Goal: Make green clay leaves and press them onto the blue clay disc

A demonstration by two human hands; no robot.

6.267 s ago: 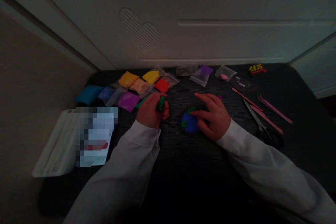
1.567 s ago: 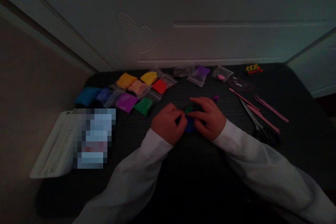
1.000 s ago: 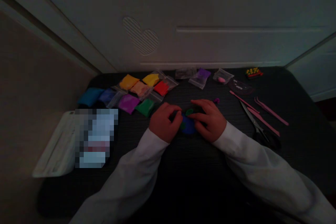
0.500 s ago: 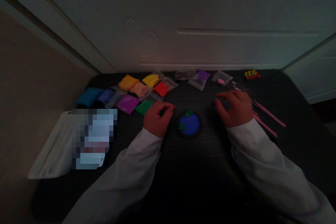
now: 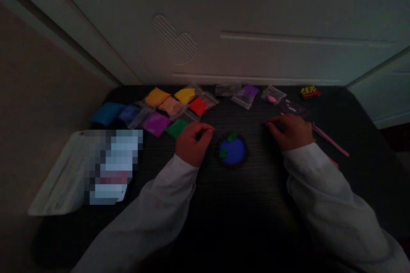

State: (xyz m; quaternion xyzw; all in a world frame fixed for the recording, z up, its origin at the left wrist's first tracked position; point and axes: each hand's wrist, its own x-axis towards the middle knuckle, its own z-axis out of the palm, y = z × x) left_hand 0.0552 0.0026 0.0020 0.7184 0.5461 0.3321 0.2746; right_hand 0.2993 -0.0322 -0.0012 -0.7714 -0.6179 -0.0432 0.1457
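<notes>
A round blue clay piece (image 5: 235, 152) with a dark bumpy rim (image 5: 232, 165) lies on the table between my hands. Two small green clay leaves (image 5: 232, 137) rest on its surface, at the top and the left. Just left of the rim, my left hand (image 5: 194, 143) has its thumb and index finger pinched; whatever is between them, if anything, is too small to make out. Farther right, my right hand (image 5: 291, 132) pinches a small purple clay bit (image 5: 265, 123) against the dark tabletop. A pink tool (image 5: 331, 138) sits beside that hand, partly covered by it.
Bags of coloured clay, including orange (image 5: 156, 97), red (image 5: 197, 106), green (image 5: 177, 128) and purple (image 5: 250, 90), spread along the back and left. A yellow-and-red clay figure (image 5: 309, 92) is at the back right. A pixelated device (image 5: 117, 166) and white packet (image 5: 59, 179) lie left.
My right hand has shifted slightly right, its fingertips now closed on the purple bit where they were parted before. My left hand stays almost where it was. The view has tilted a little.
</notes>
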